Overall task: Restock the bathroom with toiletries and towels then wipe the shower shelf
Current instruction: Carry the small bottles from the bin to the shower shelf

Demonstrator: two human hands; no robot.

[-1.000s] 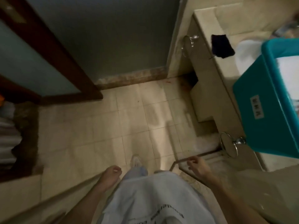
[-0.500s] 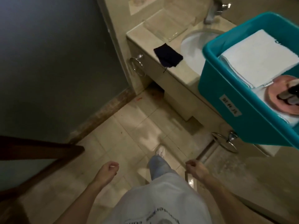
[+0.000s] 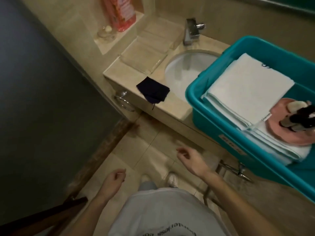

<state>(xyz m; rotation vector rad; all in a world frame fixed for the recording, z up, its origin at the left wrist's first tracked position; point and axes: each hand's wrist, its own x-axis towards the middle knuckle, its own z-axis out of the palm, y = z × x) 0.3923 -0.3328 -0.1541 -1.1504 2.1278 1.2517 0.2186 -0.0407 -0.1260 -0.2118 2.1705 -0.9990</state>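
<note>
Left hand and right hand are hanging loosely curled, empty; towels are lying flat in the tub, layered edges facing the hands.

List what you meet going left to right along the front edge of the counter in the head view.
Chrome towel ring → dark folded cloth → white sink basin → teal tub.

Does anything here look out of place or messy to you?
Two things. The dark cloth lies at the counter front edge, with a corner and a loose thread hanging over. The teal bin of towels sits askew, covering part of the sink and seemingly jutting past the counter's front.
</note>
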